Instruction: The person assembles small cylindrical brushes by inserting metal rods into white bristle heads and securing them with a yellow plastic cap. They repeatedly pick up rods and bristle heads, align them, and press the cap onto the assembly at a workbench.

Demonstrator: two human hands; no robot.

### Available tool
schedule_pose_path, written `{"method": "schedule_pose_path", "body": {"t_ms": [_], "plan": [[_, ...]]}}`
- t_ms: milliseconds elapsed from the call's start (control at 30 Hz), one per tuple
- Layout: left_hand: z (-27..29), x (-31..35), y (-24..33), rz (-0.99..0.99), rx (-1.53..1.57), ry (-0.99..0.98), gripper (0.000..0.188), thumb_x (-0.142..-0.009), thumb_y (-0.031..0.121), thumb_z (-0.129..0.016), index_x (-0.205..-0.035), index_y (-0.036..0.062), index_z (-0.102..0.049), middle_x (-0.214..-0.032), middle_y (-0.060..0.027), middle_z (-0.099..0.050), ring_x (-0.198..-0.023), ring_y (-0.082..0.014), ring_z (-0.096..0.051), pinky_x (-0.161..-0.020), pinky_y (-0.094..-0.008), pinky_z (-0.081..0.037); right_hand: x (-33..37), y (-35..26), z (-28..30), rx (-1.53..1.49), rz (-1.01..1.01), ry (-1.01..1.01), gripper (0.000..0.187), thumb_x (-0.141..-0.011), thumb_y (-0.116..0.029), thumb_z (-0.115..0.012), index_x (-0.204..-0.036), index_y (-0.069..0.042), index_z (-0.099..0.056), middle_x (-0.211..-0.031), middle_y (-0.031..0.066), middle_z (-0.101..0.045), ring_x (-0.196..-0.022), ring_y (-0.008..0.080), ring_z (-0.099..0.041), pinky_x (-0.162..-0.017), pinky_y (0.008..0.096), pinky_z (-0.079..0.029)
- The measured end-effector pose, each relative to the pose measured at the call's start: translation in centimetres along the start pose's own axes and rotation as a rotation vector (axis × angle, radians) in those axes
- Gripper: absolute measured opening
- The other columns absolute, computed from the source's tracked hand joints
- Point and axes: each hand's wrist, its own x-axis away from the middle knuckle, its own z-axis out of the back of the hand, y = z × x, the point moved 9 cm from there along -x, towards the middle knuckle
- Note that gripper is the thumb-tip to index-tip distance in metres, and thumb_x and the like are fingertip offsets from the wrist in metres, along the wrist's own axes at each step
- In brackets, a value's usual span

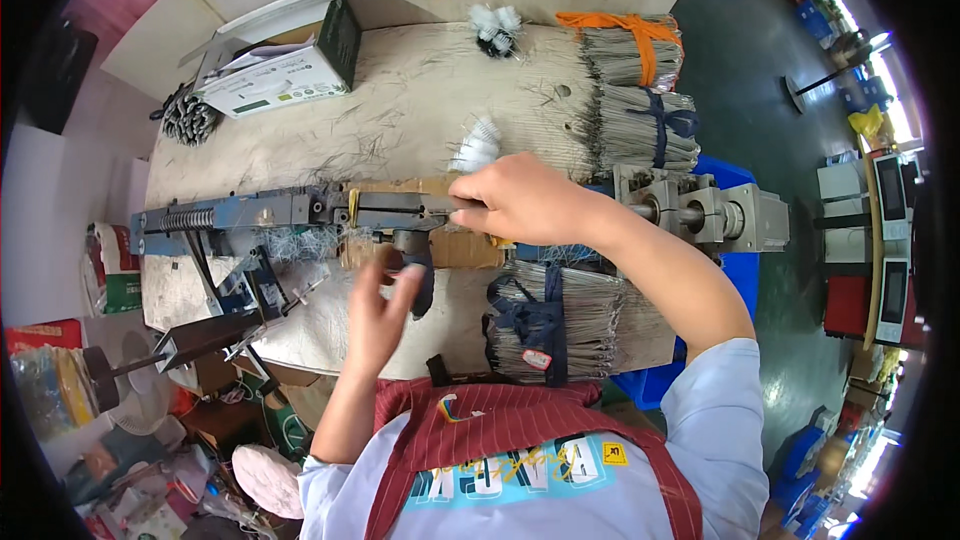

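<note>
Striped red apron (520,430) over a pale blue shirt fills the bottom edge, closest to cam. Just above it, a bundle of thin grey wires (560,315) tied w/ a dark band lies at the bench's near edge.

Left hand (375,315) hovers open, fingers spread & blurred, gripping nothing; it's just beside the dark handle (420,275) hanging under the blue metal jig (260,212). Right hand (525,200) reaches across from the right, fingers pinched shut at the jig's right end; what's pinched is too small to tell. Jig runs left-right across the bench middle, spring at its left end, a grey motor unit (705,212) off its right end.

Containers: white/green cardboard box (285,75) at the bench's far left, open, w/ papers inside. Blue crate (735,270) under the bench's right edge, contents hidden.

Bench (420,110) is worn pale wood, scuffed w/ dark scratch marks & stray wire bits. Far side: two more grey wire bundles, one w/ orange tie (630,45), one w/ dark tie (650,125), plus white tufts (478,148) and a coil of dark springs (190,118) at left. Floor at right is dark green; clutter of bags & boxes on the left.
</note>
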Motion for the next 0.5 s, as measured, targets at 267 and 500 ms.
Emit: {"method": "schedule_pose_path", "body": {"t_ms": [267,500], "plan": [[-6.5,1.2,-0.7,0.313,0.713,-0.265,0.040,-0.093,0.026,-0.065,-0.113,-0.0055,-0.048,-0.088,-0.0059,-0.065,-0.077,-0.0123,-0.060,-0.067,-0.0278,-0.049,2.1,-2.8,-1.5,0.420,0.190,0.331,0.011,-0.075,-0.008,-0.064,-0.076,-0.006,-0.053,-0.070,0.0105,-0.059,-0.066,0.0300,-0.063,-0.058,0.0385,-0.051],[1.6,-1.7,0.8,-0.020,-0.475,-0.233,0.045,-0.082,0.030,-0.076,-0.109,0.0008,-0.054,-0.072,-0.0219,-0.064,-0.062,-0.0413,-0.063,-0.054,-0.0428,-0.049,0.1,0.1,-0.8,0.093,-0.099,0.051,0.014,-0.080,-0.017,-0.064,-0.079,-0.003,-0.062,-0.072,0.0171,-0.063,-0.073,0.0361,-0.064,-0.065,0.0462,-0.050]]}}
